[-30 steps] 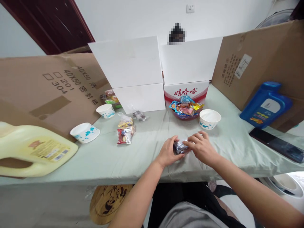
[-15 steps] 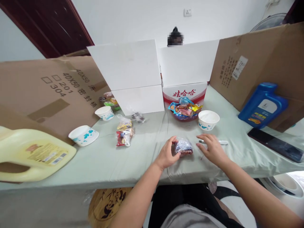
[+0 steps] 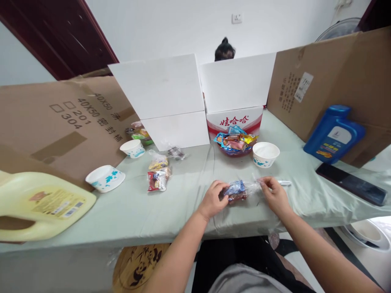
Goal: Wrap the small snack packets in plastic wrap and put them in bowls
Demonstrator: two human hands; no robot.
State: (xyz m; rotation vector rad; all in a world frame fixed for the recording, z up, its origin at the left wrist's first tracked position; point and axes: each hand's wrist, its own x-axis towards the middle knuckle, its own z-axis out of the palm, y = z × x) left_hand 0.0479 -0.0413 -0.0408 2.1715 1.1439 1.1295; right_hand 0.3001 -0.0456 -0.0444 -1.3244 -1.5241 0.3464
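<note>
A clear plastic bag [image 3: 252, 188] with blue and dark red wrapped snacks [image 3: 236, 192] inside lies on the table before me. My left hand [image 3: 213, 199] closes on the filled left end, thumb and fingers around its side. Over on the right, my right hand [image 3: 273, 193] pinches the loose open end of the bag and holds it stretched out. Just behind that hand lies a white pen [image 3: 284, 183], partly hidden by the fingers. Beyond it stands a white paper bowl [image 3: 265, 155] with a blue leaf print.
A bowl of wrapped snacks [image 3: 235, 142] stands before a white carton [image 3: 244, 120]. Bagged snacks [image 3: 158, 179] and two paper bowls [image 3: 105, 179] are at left. A yellow jug [image 3: 58, 203], blue bottle [image 3: 334, 136] and phone [image 3: 351, 184] flank the area. Behind the boxes shows a person's head [image 3: 225, 50].
My right hand has taken hold of the bag's loose end and drawn it out to the right. The left hand stays on the filled end.
</note>
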